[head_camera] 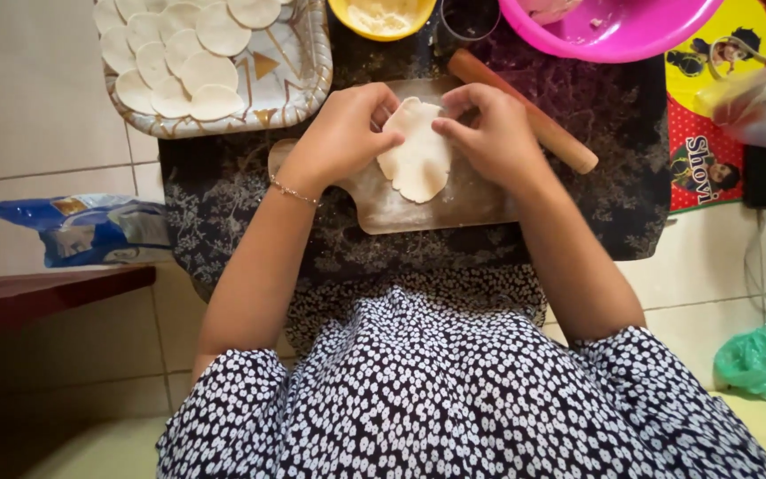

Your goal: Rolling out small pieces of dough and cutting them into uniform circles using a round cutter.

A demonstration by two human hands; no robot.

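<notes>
- Right now I see both hands meeting over a dough round that lies on a wooden board, the board set on a dark patterned cloth.
- Risk first: the dough looks thin and soft, so a hard pinch at its upper edge could, I judge, tear it or stretch it out of shape; uneven pressure between the two hands would do the same.
- Another hazard: the rolling pin lies slanted just beside the right hand, touching the board's far corner. A careless elbow or wrist could roll it off toward the pink bowl.
- The tray of stacked dough discs sits close behind the left hand; a backward swing could knock the discs out of order.
- Grip, left hand: fingers curled and nearly closed, tips pinching the dough's upper left rim.
- Grip, right hand: fingers likewise curled in, thumb and fingertips closed on the upper right rim. Neither hand lifts the dough clear; most of it lies flat on the board.
- Nearby I also note a yellow bowl of pale flour-like stuff at the top, and a blue packet on the floor to the left.
</notes>
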